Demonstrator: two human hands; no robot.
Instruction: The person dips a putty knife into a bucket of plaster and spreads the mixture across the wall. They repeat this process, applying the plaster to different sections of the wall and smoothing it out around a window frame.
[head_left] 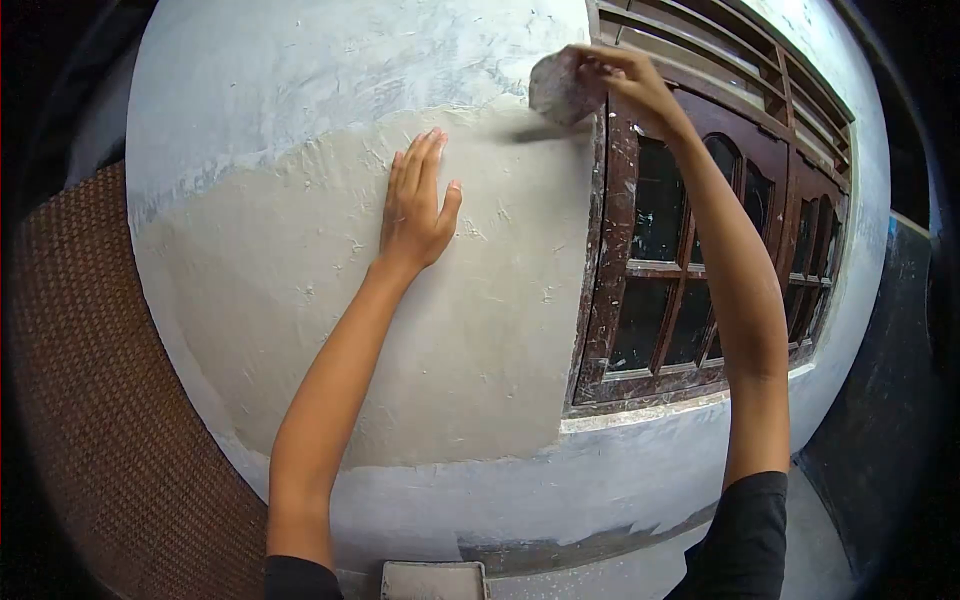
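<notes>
My left hand point(415, 200) lies flat against a broad patch of beige putty point(400, 340) on the wall, fingers stretched upward and thumb out to the side. Higher up, by the corner of the window frame, my right hand point(622, 75) grips a flat, rounded grey piece smeared with plaster point(562, 88); its exact kind I cannot tell. A dark shadow falls on the putty just below that piece. Ridges and small lumps mark the putty's surface, and its upper edge borders the whitish-blue wall point(350, 60).
A dark brown wooden window point(690, 270), spattered with white, fills the right side, with slats point(690, 35) above it. At the left stands a woven brown panel point(90, 390). A rectangular tray point(435, 565) holding pale material lies on the floor at the bottom.
</notes>
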